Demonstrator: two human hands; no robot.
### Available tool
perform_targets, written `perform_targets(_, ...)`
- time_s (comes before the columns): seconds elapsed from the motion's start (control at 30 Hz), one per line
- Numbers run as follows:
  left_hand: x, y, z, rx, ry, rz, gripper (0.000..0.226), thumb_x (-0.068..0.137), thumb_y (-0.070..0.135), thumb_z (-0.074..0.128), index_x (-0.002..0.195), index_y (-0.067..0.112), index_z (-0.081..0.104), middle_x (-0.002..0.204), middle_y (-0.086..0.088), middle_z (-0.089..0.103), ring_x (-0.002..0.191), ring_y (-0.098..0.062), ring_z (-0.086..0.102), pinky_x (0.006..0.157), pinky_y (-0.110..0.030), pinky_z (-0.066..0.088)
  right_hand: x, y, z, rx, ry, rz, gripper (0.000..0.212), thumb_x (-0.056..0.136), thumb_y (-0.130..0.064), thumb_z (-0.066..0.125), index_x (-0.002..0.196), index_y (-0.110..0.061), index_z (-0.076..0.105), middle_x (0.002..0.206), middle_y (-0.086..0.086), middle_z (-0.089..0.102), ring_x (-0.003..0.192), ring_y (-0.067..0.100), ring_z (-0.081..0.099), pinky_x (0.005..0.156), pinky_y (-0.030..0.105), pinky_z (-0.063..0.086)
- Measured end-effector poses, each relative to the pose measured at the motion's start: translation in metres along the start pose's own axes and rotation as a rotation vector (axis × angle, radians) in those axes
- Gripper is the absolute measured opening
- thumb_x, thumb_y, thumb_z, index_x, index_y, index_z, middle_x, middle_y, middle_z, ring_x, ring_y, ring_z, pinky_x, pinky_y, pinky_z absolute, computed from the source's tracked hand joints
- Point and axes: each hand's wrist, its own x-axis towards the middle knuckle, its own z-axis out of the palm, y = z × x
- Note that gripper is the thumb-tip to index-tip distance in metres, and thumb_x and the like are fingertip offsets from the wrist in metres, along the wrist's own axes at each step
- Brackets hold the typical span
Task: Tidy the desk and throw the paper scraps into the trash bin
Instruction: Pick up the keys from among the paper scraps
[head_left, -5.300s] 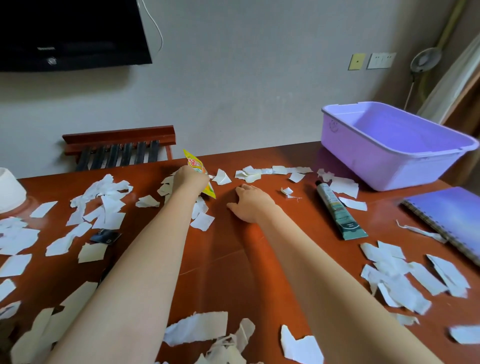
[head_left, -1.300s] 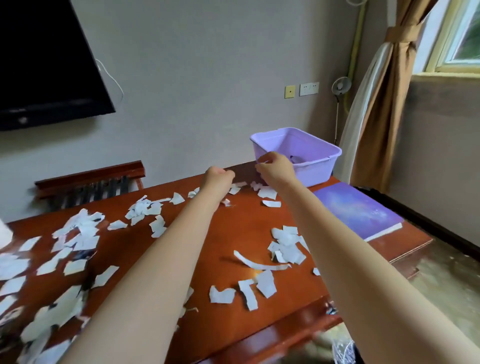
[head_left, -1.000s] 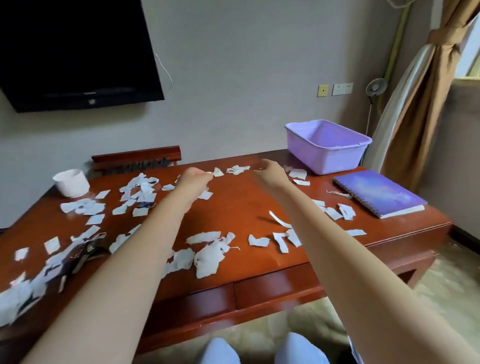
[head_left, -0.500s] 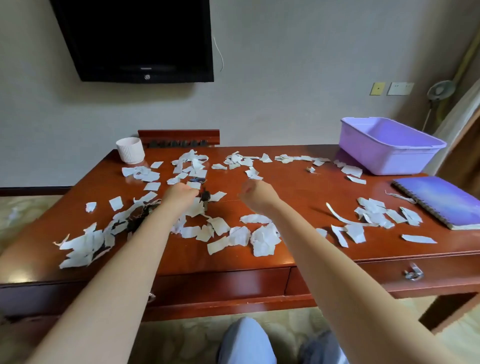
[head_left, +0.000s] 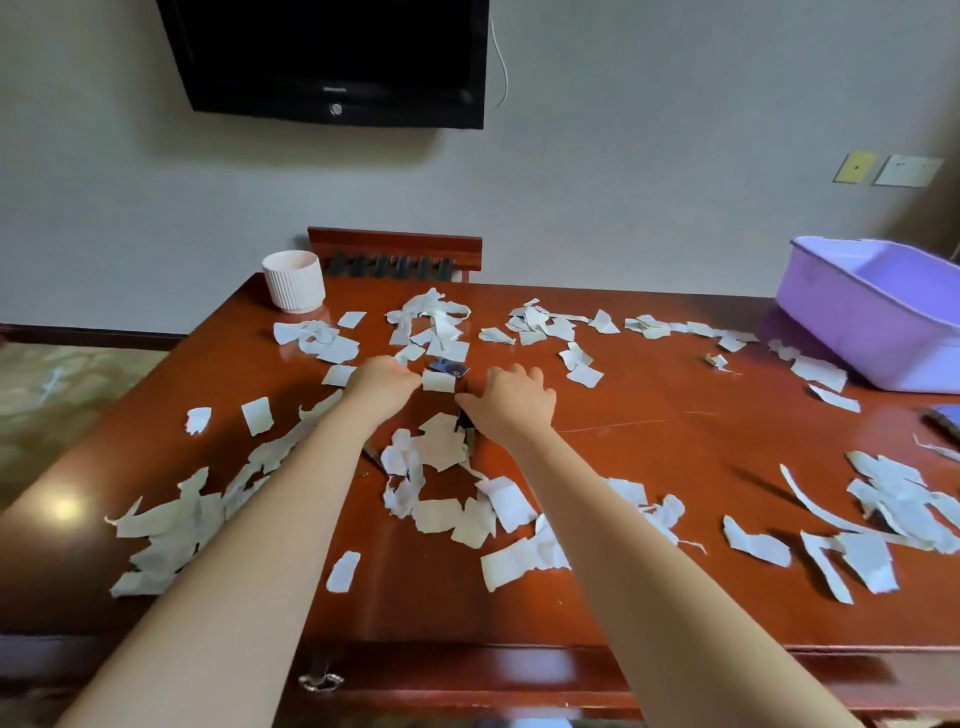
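White paper scraps (head_left: 441, 447) lie scattered over most of the red-brown wooden desk (head_left: 649, 415). Both my arms reach out over its middle. My left hand (head_left: 382, 384) hovers just above the desk with its fingers curled into a fist, and I see nothing in it. My right hand (head_left: 511, 400) is beside it, fingers loosely spread, palm down over scraps and a thin dark object (head_left: 466, 428) partly hidden under it. A small dark shiny item (head_left: 449, 368) lies between the two hands. The purple plastic bin (head_left: 883, 312) stands at the far right of the desk.
A white ribbed cup (head_left: 293, 280) stands at the desk's back left, with a wooden chair back (head_left: 395, 254) behind it. A purple notebook's corner (head_left: 946, 418) shows at the right edge. A black TV (head_left: 332, 57) hangs on the wall.
The view has swung left, away from the bin, and moved closer to the desk. Both hands have come back from the bin to the desk's middle, and the right hand's fingers have spread.
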Motion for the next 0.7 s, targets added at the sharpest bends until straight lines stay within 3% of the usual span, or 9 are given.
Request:
perform_targets(0.13,0.014,0.002,0.006,-0.024,0.013,0.039,0.030,0.098,0.026,0.045,0.120,0.010,0.057,0.107,-0.007,0.058,0.088,-0.015,0.048,0.068,-0.022,0.042,0.026,-0.016,0.009,-0.008,-0.040,0.046,0.052,0.093,-0.052,0.047,0.131,-0.018,0.051,0.137,0.009,0.049,0.129,0.030,0.039,0.107,0.046,0.031)
perform_targets(0.23,0.021,-0.001,0.011,-0.069,-0.011,0.060,0.033,0.099,0.031,0.040,0.121,0.012,0.056,0.099,-0.002,0.053,0.089,-0.014,0.048,0.072,-0.026,0.041,0.040,-0.021,0.011,-0.023,-0.042,0.048,0.046,0.092,-0.037,0.055,0.132,-0.014,0.051,0.138,0.011,0.048,0.130,0.031,0.038,0.108,0.045,0.032)
perform_targets(0.37,0.031,-0.012,0.008,-0.134,-0.024,0.078,0.033,0.098,0.025,0.041,0.128,0.014,0.050,0.125,-0.006,0.054,0.108,-0.018,0.050,0.082,-0.028,0.040,0.047,-0.020,0.011,0.022,-0.080,0.073,0.038,0.092,-0.021,0.056,0.128,-0.012,0.054,0.132,0.012,0.053,0.126,0.031,0.045,0.110,0.044,0.036)
perform_targets(0.47,0.033,-0.019,0.003,-0.243,-0.125,0.103,0.054,0.090,0.026,0.057,0.139,0.023,0.036,0.144,-0.002,0.040,0.129,-0.022,0.041,0.095,-0.035,0.039,0.050,-0.015,0.000,0.242,-0.071,0.096,0.028,0.093,-0.018,0.052,0.118,-0.010,0.058,0.104,0.009,0.063,0.096,0.025,0.062,0.086,0.034,0.055)
perform_targets(0.53,0.029,-0.016,0.001,-0.259,-0.202,0.151,0.077,0.081,0.030,0.069,0.144,0.031,0.024,0.153,0.002,0.026,0.139,-0.023,0.029,0.106,-0.043,0.034,0.048,-0.014,-0.013,0.379,-0.040,0.039,0.025,0.094,-0.015,0.049,0.116,-0.008,0.058,0.100,0.009,0.063,0.084,0.021,0.061,0.071,0.027,0.055)
perform_targets(0.6,0.025,-0.006,0.001,-0.234,-0.256,0.192,0.091,0.074,0.035,0.076,0.145,0.039,0.018,0.157,0.004,0.016,0.143,-0.024,0.020,0.109,-0.049,0.029,0.043,-0.014,-0.027,0.483,0.006,-0.044,0.021,0.094,-0.016,0.051,0.111,-0.007,0.059,0.107,0.011,0.064,0.088,0.021,0.059,0.073,0.026,0.053)
perform_targets(0.7,0.018,0.010,0.003,-0.209,-0.292,0.236,0.092,0.073,0.038,0.077,0.144,0.042,0.020,0.157,0.003,0.019,0.143,-0.027,0.021,0.109,-0.049,0.029,0.032,-0.017,-0.044,0.589,0.079,-0.152,0.017,0.094,-0.016,0.053,0.106,-0.006,0.061,0.110,0.010,0.065,0.093,0.020,0.060,0.072,0.022,0.050)
